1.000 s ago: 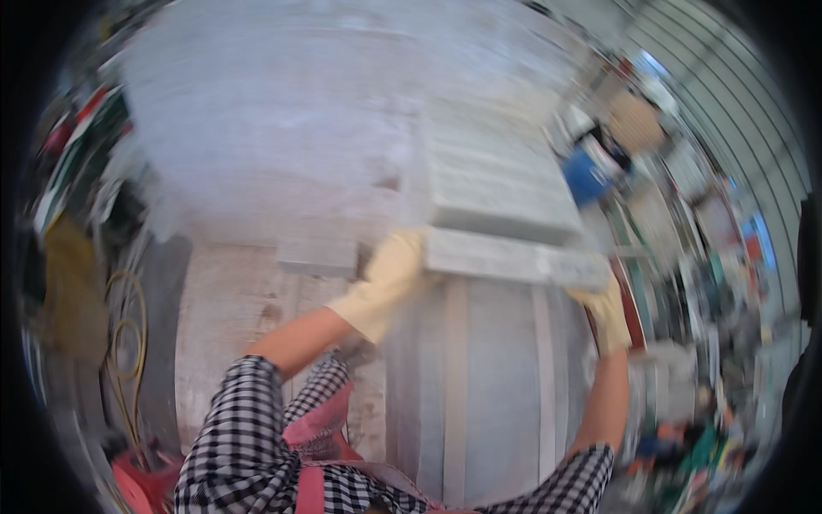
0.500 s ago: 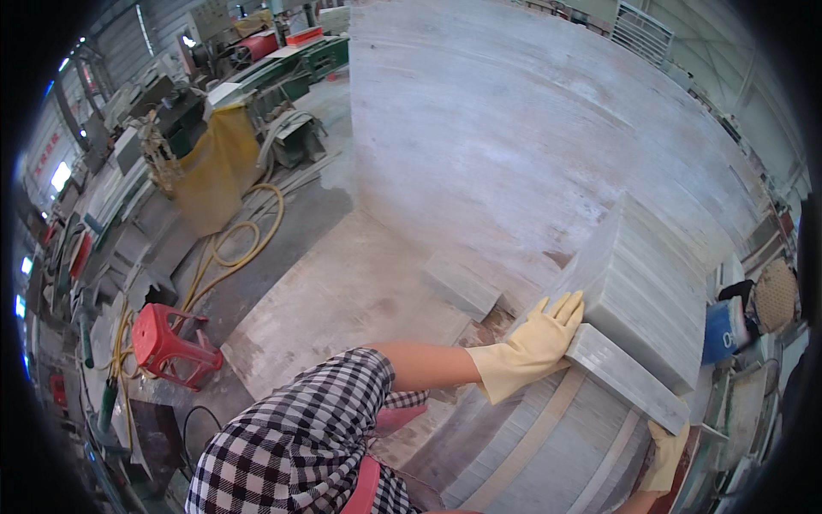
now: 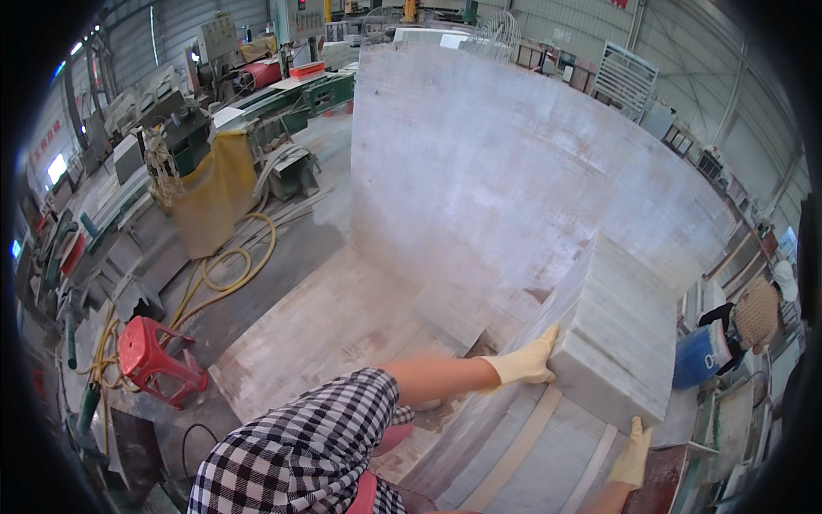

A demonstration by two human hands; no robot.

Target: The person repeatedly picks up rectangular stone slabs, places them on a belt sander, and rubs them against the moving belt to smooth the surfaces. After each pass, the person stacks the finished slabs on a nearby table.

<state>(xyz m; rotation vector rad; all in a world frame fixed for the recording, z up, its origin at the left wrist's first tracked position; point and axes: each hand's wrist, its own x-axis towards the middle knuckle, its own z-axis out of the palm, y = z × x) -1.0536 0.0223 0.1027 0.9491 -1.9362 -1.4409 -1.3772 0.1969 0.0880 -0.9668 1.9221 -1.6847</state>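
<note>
A stack of pale grey stone slabs [image 3: 623,310] leans on edge at the right, its face lined with seams. My left hand [image 3: 533,360], in a cream rubber glove, grips the left end of the nearest slab, fingers along its edge and thumb lower down. At the slab's lower right corner, my right hand [image 3: 632,454], gloved alike, holds the other end with its fingers up against the stone. Beneath lies a grey stone block [image 3: 505,433] with pale strips [image 3: 518,445] across it, on which the stack rests.
A large whitish panel [image 3: 514,163] stands behind a matching floor board [image 3: 300,321]. Left are a red plastic stool [image 3: 156,355], a coiled yellow hose [image 3: 229,265] and a yellow-draped machine [image 3: 210,197]. A blue drum [image 3: 698,355] stands at the right, with a person's hat [image 3: 758,310] beside it.
The nearest slab, which stood out from the stack at its lower edge, now sits flush against it. Both hands have shifted with it, and the view has tilted up.
</note>
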